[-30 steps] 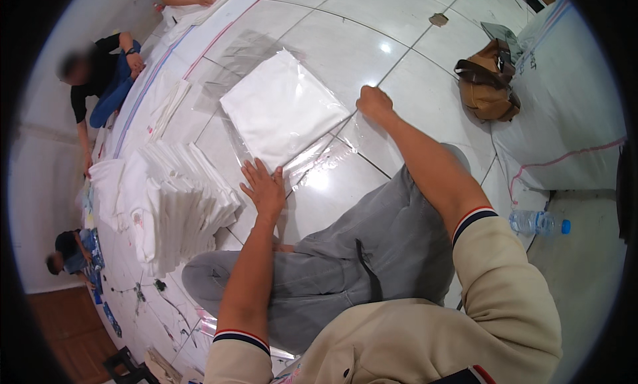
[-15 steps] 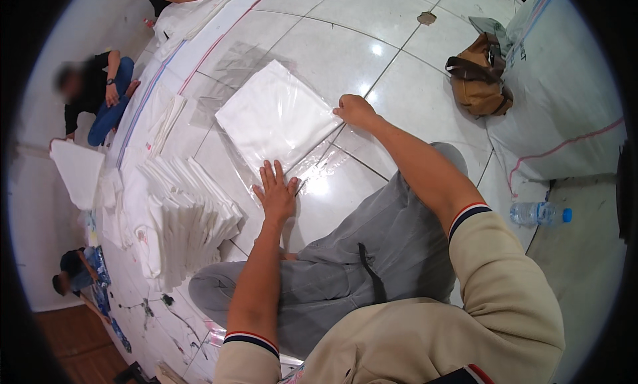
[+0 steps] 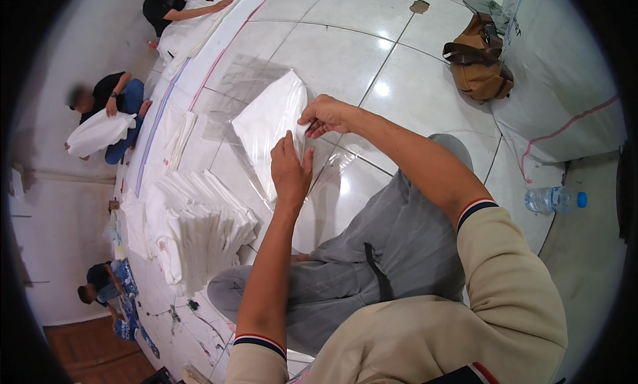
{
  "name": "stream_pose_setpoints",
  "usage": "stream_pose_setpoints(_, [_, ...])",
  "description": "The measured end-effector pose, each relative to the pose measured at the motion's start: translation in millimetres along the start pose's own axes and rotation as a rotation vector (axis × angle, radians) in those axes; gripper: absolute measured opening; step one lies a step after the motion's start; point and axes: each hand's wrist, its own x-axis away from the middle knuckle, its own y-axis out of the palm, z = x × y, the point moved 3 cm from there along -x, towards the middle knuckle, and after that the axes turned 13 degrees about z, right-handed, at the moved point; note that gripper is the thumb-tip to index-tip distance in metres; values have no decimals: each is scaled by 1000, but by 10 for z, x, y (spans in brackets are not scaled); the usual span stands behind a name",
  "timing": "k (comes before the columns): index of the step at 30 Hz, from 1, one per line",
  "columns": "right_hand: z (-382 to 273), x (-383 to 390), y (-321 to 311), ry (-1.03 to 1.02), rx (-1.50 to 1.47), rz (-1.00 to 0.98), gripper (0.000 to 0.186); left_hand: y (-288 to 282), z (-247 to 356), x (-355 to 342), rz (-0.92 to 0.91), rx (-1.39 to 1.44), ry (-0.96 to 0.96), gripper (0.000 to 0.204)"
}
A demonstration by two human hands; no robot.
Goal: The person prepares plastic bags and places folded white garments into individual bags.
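A folded white cloth garment (image 3: 266, 121) lies on the tiled floor inside a clear plastic bag (image 3: 229, 141). My right hand (image 3: 329, 115) pinches the bag's right edge and holds that side raised and turned inward. Close by, my left hand (image 3: 290, 168) rests against the near right part of the bag, its fingers stretched and the thumb apart. Loose clear film spreads flat beyond the garment's far left side.
A tall stack of folded white garments (image 3: 199, 224) stands at left. A brown bag (image 3: 475, 68), a large white sack (image 3: 565, 85) and a water bottle (image 3: 555, 200) are at right. Several people sit along the left, one with white cloth (image 3: 100, 134).
My right hand has moved left with the bag's edge, lifting it and narrowing the packet. My left hand has risen from lying flat at the near corner. A person at left has lifted white cloth.
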Motion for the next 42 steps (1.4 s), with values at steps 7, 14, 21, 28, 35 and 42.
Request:
stream_pose_setpoints(7, [-30, -31, -128, -144, -14, -5, 36, -26, -303, -708, -198, 55, -92, 17])
stream_pose_setpoints(14, [55, -180, -257, -382, 475, 372, 80, -1545, -504, -1909, -347, 588, -479, 17])
stream_pose_setpoints(21, [-337, 280, 54, -411, -164, -252, 62, -2782, -379, -2371, -275, 716, -634, 29])
stream_pose_setpoints(28, [-785, 728, -12, -331, -409, -246, 36, -2898, -645, -2125, -124, 614, -612, 27])
stream_pose_setpoints(35, [-950, 859, -161, -379, -480, -269, 38, -2756, -659, -1960, -85, 747, -714, 24])
stream_pose_setpoints(42, [-1015, 940, -191, -295, -624, -403, 40, -2363, -818, -1751, -43, 912, -913, 22])
